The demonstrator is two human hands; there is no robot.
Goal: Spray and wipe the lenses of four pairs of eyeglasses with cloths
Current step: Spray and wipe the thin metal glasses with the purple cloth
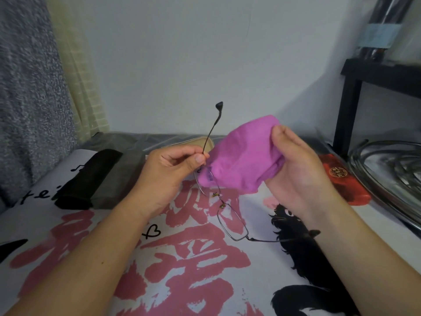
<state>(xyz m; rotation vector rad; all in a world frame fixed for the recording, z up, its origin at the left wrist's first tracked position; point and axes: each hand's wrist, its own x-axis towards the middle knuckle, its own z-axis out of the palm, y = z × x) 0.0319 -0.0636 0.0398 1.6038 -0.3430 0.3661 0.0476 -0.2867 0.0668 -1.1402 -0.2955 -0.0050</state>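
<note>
The left hand (pixel 175 164) pinches the thin-framed eyeglasses (pixel 224 210) by one temple right near the hinge, thumb against curled fingers, probably so the frame stays steady without smudging any glass. The right hand (pixel 293 169) is bunched around a purple cloth (pixel 243 156), whose lower corner wraps over the upper lens. The whole thing floats above the printed table mat (pixel 193 258), far lens hanging free. Glasses cases (pixel 95 179) sit off to the left.

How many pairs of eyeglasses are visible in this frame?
1: the thin-framed eyeglasses, held up by the left hand at one temple. Others may be inside the cases behind, unseen.
</note>
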